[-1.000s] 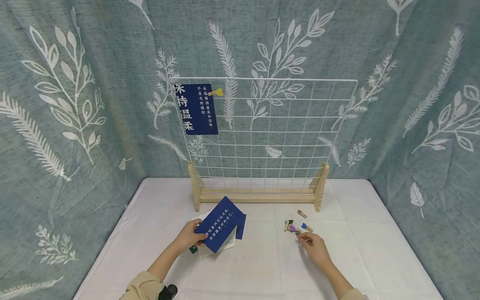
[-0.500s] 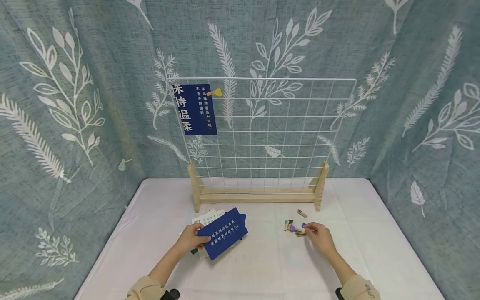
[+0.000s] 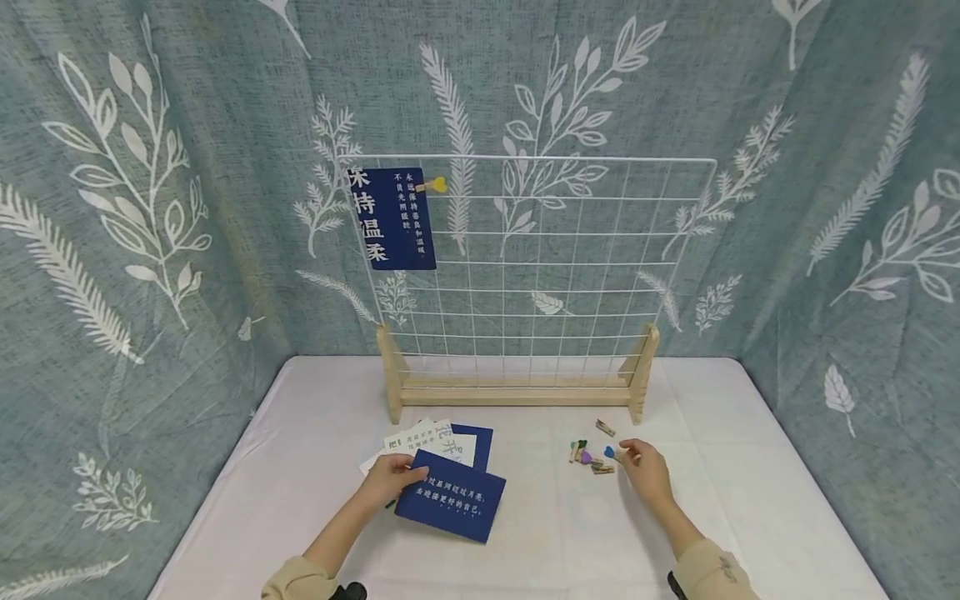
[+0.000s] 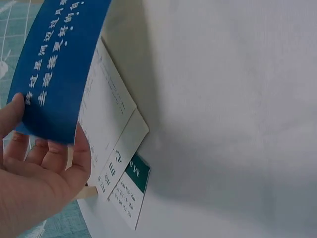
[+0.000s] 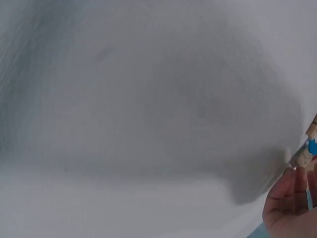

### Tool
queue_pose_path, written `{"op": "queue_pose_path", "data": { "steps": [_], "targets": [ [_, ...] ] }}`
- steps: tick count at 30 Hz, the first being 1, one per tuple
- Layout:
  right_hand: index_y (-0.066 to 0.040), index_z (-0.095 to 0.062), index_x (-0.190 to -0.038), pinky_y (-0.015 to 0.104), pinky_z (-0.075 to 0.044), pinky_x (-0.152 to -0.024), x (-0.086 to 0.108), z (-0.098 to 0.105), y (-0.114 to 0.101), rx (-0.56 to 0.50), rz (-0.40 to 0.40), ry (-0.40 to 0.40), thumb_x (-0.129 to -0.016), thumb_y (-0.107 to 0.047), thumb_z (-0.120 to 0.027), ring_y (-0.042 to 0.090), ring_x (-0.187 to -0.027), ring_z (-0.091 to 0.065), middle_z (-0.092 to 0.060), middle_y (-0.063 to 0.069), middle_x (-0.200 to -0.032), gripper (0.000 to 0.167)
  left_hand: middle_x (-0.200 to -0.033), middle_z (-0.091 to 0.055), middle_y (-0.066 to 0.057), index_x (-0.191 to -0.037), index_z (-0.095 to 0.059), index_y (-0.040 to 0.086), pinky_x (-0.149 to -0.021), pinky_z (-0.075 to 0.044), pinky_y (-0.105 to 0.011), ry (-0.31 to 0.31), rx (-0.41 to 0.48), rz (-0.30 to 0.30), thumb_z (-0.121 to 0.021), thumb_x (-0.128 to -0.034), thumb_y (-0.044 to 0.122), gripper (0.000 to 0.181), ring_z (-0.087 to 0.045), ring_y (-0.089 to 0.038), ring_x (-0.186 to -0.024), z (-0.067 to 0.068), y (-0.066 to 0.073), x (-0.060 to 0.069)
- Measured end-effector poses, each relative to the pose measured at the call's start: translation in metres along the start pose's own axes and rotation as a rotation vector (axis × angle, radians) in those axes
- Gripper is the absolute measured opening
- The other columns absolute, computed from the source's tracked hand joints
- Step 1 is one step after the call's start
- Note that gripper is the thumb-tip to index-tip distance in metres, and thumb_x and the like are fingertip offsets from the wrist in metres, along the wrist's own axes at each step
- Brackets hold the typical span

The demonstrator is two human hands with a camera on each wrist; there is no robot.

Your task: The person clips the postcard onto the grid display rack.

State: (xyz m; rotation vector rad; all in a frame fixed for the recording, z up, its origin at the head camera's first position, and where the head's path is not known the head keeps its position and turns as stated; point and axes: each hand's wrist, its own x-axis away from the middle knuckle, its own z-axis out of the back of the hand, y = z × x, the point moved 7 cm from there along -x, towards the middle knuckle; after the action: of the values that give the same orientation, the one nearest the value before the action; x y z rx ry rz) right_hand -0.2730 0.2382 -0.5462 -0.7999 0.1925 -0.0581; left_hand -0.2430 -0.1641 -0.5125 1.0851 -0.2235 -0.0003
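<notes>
My left hand pinches a dark blue card with white characters at its left edge. The thumb lies on the card's front in the left wrist view. Behind it, a fanned pile of white cards and another blue card rest on the table. At the right, my right hand pinches the wooden end of a small clothespin with a blue heart. Beside it lie several other small clothespins. In the right wrist view the fingertips meet a wooden clothespin at the edge.
A white wire grid on a wooden stand stands at the back. From its upper left hangs a blue card, with a yellow-heart clothespin at its corner. One plain clothespin lies apart. Patterned curtains surround the white-covered table.
The left hand has tilted the blue card and brought it down toward the front, uncovering the white cards. The right hand has moved rightward from the dark clothespin to the blue-heart one.
</notes>
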Motion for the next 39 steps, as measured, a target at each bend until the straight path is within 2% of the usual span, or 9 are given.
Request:
{"op": "queue_pose_path", "data": {
  "steps": [4,10,18,23,27,30,36,37,39],
  "targets": [
    [0.011,-0.062,-0.096,0.027,-0.041,-0.059,-0.003,-0.005,0.007,0.010,-0.016,-0.007,-0.083,0.002,-0.057,0.015,-0.065,-0.049,-0.061,0.016,-0.077,0.017,-0.080,-0.068,-0.021,-0.106,-0.057,-0.016,-0.058,-0.054,-0.029,-0.065,0.005,-0.037,-0.052,-0.0943,0.009,0.028,-0.066,-0.019,-0.063,-0.009,0.002,0.001],
    [0.008,-0.061,-0.091,0.027,-0.038,-0.059,-0.008,-0.012,0.012,0.033,-0.042,-0.076,-0.080,-0.001,-0.063,0.014,-0.065,-0.045,-0.054,0.008,-0.071,0.013,-0.070,-0.064,-0.006,-0.107,-0.055,-0.010,-0.046,-0.042,-0.019,-0.060,-0.009,0.021,-0.042,-0.0994,0.018,0.031,-0.056,-0.007,-0.053,-0.017,0.000,0.003],
    [0.003,-0.057,-0.093,0.026,-0.034,-0.054,-0.007,-0.013,0.013,0.078,-0.096,-0.140,-0.085,-0.006,-0.059,0.016,-0.062,-0.044,-0.049,0.005,-0.069,0.012,-0.065,-0.063,0.001,-0.111,-0.053,-0.006,-0.043,-0.034,-0.015,-0.114,0.049,0.060,-0.043,-0.0915,0.014,0.029,-0.051,-0.005,-0.048,-0.024,0.002,0.007],
    [0.004,-0.057,-0.090,0.023,-0.033,-0.055,-0.010,-0.014,0.014,0.058,-0.101,-0.137,-0.087,-0.006,-0.059,0.013,-0.061,-0.042,-0.048,0.003,-0.069,0.011,-0.068,-0.066,-0.006,-0.121,-0.045,-0.009,-0.044,-0.037,-0.016,-0.184,0.114,0.014,-0.043,-0.0981,0.018,0.036,-0.047,-0.005,-0.045,-0.027,0.009,0.009],
    [0.003,-0.057,-0.089,0.024,-0.035,-0.057,-0.016,-0.020,0.019,-0.008,-0.090,-0.159,-0.089,-0.010,-0.059,0.013,-0.062,-0.042,-0.048,0.002,-0.069,0.012,-0.075,-0.069,-0.019,-0.123,-0.040,-0.010,-0.045,-0.041,-0.017,-0.202,0.168,-0.020,-0.043,-0.0997,0.014,0.034,-0.061,-0.015,-0.051,-0.027,0.013,0.008],
    [-0.003,-0.059,-0.089,0.025,-0.037,-0.058,-0.026,-0.036,0.049,-0.067,-0.022,-0.148,-0.090,-0.019,-0.061,0.013,-0.063,-0.044,-0.049,0.001,-0.070,0.016,-0.093,-0.068,-0.026,-0.126,-0.036,-0.010,-0.048,-0.049,-0.021,-0.216,0.204,-0.032,-0.046,-0.0973,0.006,0.034,-0.070,-0.027,-0.066,-0.028,0.014,0.008],
    [-0.014,-0.060,-0.082,0.024,-0.034,-0.050,-0.081,-0.116,0.197,-0.112,-0.032,-0.103,-0.084,-0.042,-0.067,0.011,-0.058,-0.044,-0.051,-0.005,-0.067,0.029,-0.107,-0.064,-0.029,-0.129,-0.036,-0.011,-0.056,-0.056,-0.027,-0.202,0.228,-0.029,-0.052,-0.0926,-0.002,0.041,-0.071,-0.034,-0.079,-0.029,0.014,0.006],
    [-0.013,-0.061,-0.082,0.025,-0.034,-0.050,-0.084,-0.119,0.202,-0.120,-0.031,-0.108,-0.084,-0.041,-0.068,0.012,-0.058,-0.046,-0.053,-0.004,-0.068,0.029,-0.106,-0.064,-0.029,-0.128,-0.037,-0.012,-0.055,-0.056,-0.026,-0.188,0.232,-0.029,-0.052,-0.0925,-0.002,0.040,-0.071,-0.034,-0.079,-0.028,0.015,0.005],
    [-0.009,-0.063,-0.083,0.027,-0.038,-0.053,-0.080,-0.108,0.183,-0.155,0.012,-0.124,-0.084,-0.038,-0.069,0.015,-0.061,-0.049,-0.056,0.000,-0.070,0.030,-0.106,-0.064,-0.030,-0.128,-0.038,-0.012,-0.053,-0.055,-0.025,-0.148,0.242,-0.025,-0.052,-0.0926,-0.003,0.039,-0.071,-0.033,-0.077,-0.026,0.016,0.005]
  ]
}}
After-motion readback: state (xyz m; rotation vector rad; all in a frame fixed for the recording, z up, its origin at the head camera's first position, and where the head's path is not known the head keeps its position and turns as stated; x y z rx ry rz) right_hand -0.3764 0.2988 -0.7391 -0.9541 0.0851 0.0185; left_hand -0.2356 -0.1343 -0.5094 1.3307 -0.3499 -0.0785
